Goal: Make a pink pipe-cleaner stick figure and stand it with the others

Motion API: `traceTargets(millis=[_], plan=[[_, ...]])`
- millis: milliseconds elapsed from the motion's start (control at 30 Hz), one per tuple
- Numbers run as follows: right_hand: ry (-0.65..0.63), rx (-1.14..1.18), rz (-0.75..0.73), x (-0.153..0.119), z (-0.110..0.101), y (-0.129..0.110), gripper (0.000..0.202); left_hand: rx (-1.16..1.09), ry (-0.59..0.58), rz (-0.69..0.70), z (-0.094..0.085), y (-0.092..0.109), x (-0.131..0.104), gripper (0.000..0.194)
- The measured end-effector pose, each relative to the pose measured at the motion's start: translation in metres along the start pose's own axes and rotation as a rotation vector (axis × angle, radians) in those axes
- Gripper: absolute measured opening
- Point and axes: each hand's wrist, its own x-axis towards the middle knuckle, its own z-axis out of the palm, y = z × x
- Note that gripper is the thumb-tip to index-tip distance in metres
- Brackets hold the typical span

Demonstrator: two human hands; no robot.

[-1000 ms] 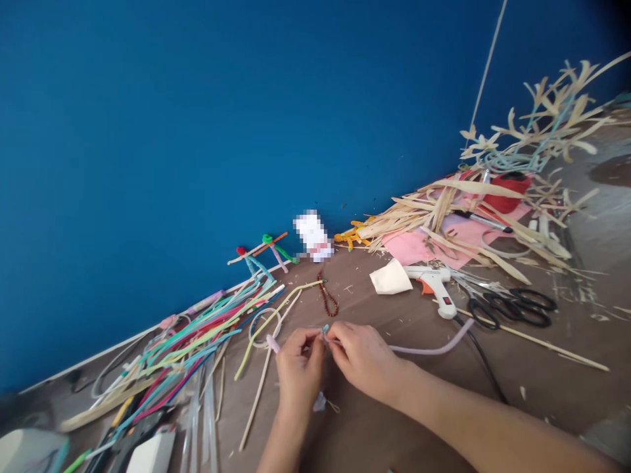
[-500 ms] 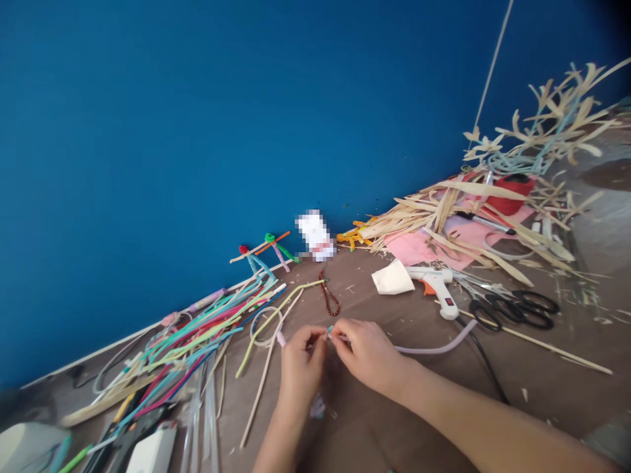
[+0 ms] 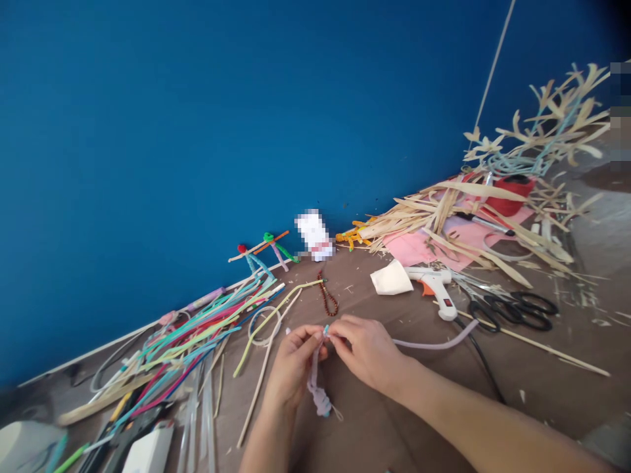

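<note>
Is looking from head, quite near, forward and down, over brown table, facing blue wall at far edge.

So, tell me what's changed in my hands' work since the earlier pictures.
Your left hand has turned and its wrist has swung left, bringing the lilac fuzzy piece hanging beneath it into fuller view. Nothing has visibly been let go: the left hand and right hand still meet at the small light-blue bit. The glue gun and bead string stayed put.
</note>
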Motion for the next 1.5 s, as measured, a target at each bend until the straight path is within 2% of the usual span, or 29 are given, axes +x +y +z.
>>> traceTargets(millis=[133, 300, 467, 567, 867, 1100, 1500], plan=[[0.014, -0.039, -0.031, 0.000, -0.001, 0.001, 0.018, 0.001, -0.012, -0.013, 0.000, 0.000, 0.001, 0.021], [0.013, -0.071, -0.044, 0.000, -0.001, 0.001, 0.017, 0.189, -0.058, 0.050, 0.001, 0.001, -0.001, 0.019], [0.028, -0.080, -0.047, 0.001, -0.002, 0.000, 0.017, 0.365, -0.002, 0.143, 0.004, -0.002, -0.002, 0.025], [0.029, -0.086, -0.060, 0.001, -0.003, -0.001, 0.018, 0.319, 0.026, 0.124, 0.005, -0.005, -0.002, 0.027], [0.009, -0.153, -0.129, 0.000, -0.007, -0.004, 0.019, 0.187, -0.032, -0.020, 0.006, -0.001, -0.004, 0.025], [-0.010, -0.204, -0.169, -0.001, -0.009, -0.006, 0.018, 0.154, -0.033, -0.034, 0.006, 0.000, -0.005, 0.015], [-0.033, -0.290, -0.232, -0.002, -0.010, -0.006, 0.015, 0.142, -0.036, -0.047, 0.005, -0.001, -0.004, 0.017]])
